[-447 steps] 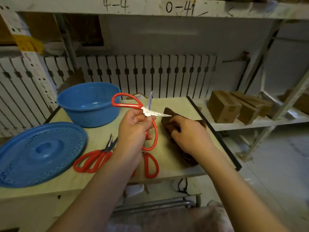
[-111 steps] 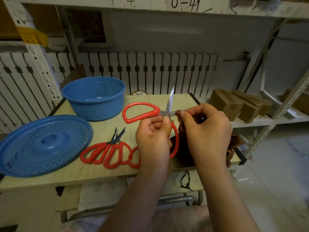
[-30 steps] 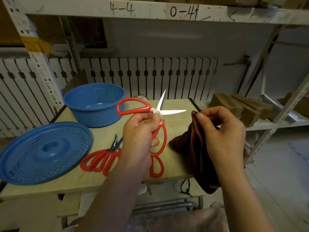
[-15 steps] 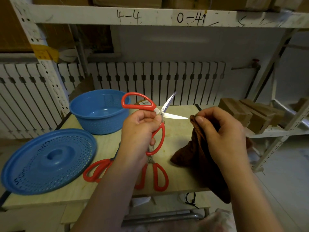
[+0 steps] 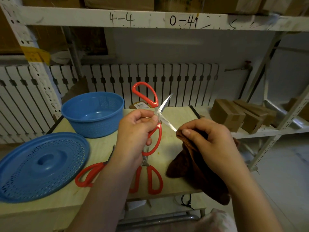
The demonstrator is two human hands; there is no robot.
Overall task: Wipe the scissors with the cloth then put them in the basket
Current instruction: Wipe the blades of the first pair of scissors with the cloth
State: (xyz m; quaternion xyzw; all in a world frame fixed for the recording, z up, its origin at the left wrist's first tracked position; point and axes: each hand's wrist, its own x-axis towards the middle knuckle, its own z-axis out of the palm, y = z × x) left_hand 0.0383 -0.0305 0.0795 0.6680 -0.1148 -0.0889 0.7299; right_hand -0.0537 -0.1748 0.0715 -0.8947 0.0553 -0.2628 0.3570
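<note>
Your left hand (image 5: 135, 131) and right hand (image 5: 209, 141) are both bare, no gloves, rings or watch showing, and your forearms are uncovered with no sleeves in sight.

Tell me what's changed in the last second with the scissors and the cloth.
The left hand has tilted the open scissors so one blade angles down to the cloth, which the right hand has brought up to the blade tip; a second ago they were apart. Both grips are unchanged. The blue basket, the lid and the other scissors on the table stayed put.
</note>
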